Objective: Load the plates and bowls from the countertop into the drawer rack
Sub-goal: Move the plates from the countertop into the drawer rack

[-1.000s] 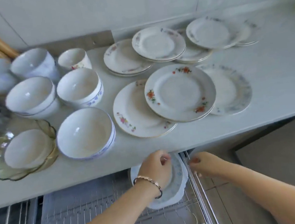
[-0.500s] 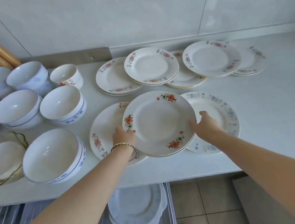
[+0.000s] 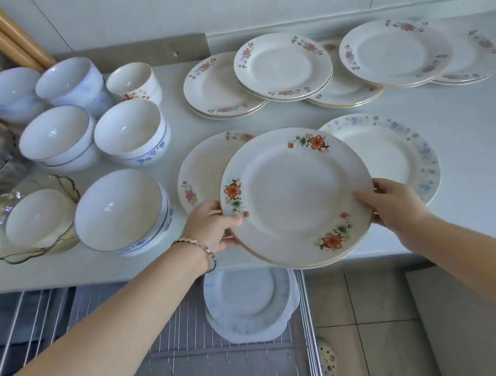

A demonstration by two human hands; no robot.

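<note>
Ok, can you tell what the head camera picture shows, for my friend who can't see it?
Two hands, left hand and right hand, hold a small stack of orange-flowered plates over the countertop edge. More plates and bowls sit behind; below, blue-patterned plates lie in the open drawer rack.

White plate with orange-red flowers and green leaves [image 3: 295, 196] takes centre stage, and it's our landmark. Just left of it, a cream plate with pink blossoms [image 3: 200, 174]. Just right, a white plate with a pale blue floral rim [image 3: 391, 153]. Behind it, a row of cream plates with pink and purple sprays and gold edges [image 3: 282, 65]. Far to its left, white bowls with blue leaf motifs [image 3: 132, 133] and a clear amber-tinted glass dish [image 3: 32, 218]. Below it, faint blue-patterned white plates [image 3: 249, 306] on the grey wire rack [image 3: 199, 372]. A gold bracelet [image 3: 198, 250] glints at its lower left.
</note>
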